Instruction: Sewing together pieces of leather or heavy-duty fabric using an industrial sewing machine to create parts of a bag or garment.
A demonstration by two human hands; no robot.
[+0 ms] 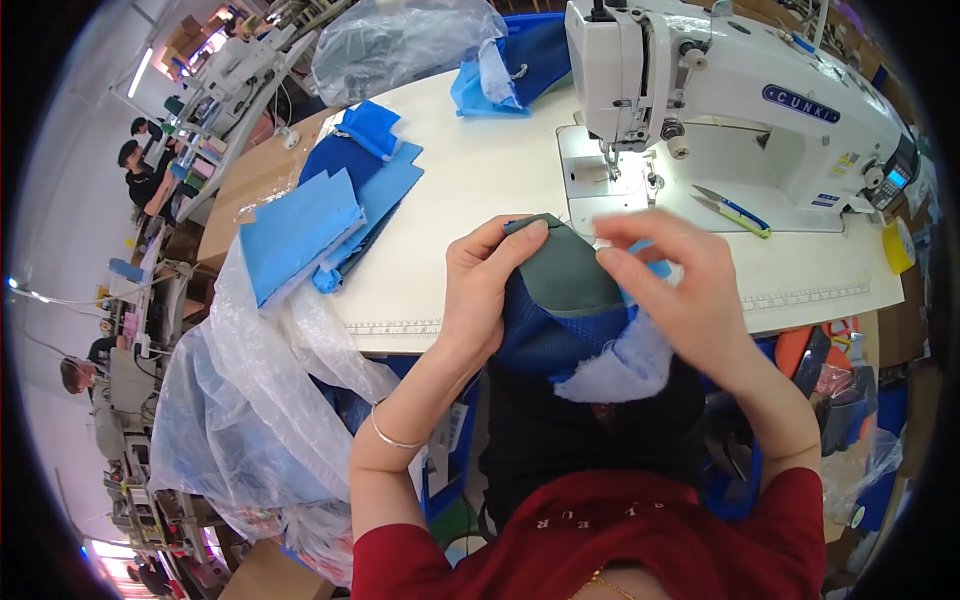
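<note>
Well left of the sewing machine (745, 75), a clear plastic bag (225, 400) droops beside the counter (470, 170), its contents unclear. Between bag and machine lie blue cloth pieces (300, 230). Before the machine, the left hand (478, 285) has its fingers pinching a green-and-blue fabric piece (570, 275); the right hand's (690, 285) fingers, narrowed beside it, are too blurred to tell whether they hold anything.

Yellow tape roll (903, 247) — far right, crumpled clear plastic (230, 420) — left

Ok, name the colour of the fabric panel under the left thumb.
Fabric panel: greyish green, best in head view.
</note>
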